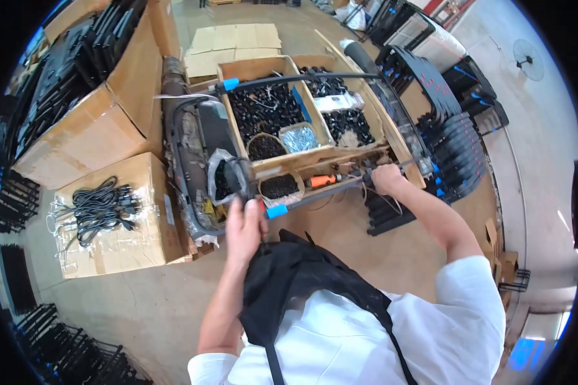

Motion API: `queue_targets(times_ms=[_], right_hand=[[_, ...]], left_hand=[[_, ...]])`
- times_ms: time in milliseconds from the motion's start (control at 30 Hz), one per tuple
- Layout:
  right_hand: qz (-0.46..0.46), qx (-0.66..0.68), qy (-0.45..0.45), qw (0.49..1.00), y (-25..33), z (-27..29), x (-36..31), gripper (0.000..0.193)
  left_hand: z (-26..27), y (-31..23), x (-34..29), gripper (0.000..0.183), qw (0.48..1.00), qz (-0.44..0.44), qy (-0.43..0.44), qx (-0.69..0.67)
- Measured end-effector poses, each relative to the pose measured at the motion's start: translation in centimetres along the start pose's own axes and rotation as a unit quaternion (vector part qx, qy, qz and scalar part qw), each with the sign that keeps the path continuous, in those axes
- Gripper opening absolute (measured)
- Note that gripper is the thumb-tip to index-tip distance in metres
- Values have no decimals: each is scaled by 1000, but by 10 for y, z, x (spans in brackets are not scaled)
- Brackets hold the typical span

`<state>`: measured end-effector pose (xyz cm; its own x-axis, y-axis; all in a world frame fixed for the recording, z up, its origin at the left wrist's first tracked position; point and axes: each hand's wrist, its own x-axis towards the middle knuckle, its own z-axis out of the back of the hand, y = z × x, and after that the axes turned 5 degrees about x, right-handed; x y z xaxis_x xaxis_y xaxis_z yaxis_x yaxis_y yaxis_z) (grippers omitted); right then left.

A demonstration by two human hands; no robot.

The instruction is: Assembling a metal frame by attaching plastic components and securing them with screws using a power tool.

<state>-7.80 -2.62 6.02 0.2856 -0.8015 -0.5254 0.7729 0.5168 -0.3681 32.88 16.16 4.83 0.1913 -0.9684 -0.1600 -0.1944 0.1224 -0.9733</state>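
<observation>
A black tubular frame [327, 192] with blue wraps on its bars lies over a wooden parts box. My right hand [387, 179] is closed around the near bar, toward its right end. By the left end of that bar, beside a blue wrap [277, 211], is my left hand [244, 226]. Its fingers are bent against the dark bar end, and a small red piece shows next to them; the exact grip is partly hidden. Between my hands, an orange-handled tool [324, 181] rests in the box's front section, next to a tub of small black screws [280, 187].
The wooden box [331, 153] holds black fittings [263, 106] and silver screws [299, 137]. Coiled black cables [103, 208] lie on a carton [112, 253] at left. Above it, a large open carton [90, 138] holds black parts. Curved black tubes [449, 151] are stacked at right.
</observation>
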Motion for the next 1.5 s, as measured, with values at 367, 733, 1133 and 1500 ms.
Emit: queue_targets(times_ms=[367,733,1133,1500], right_hand=[[12,32,-71,997,19,-3,-3,15],[-28,91,-101,990,12,-19,-3,27],[-64,265,-134,953,60,4,11,53],[-42,984,0,172,161,112,119,30]], left_hand=[[-51,56,32,20,991,80,45,102],[-48,51,31,26,993,49,57,93],[-37,59,19,25,990,21,63,127],[-56,37,49,36,941,235,181,-164]])
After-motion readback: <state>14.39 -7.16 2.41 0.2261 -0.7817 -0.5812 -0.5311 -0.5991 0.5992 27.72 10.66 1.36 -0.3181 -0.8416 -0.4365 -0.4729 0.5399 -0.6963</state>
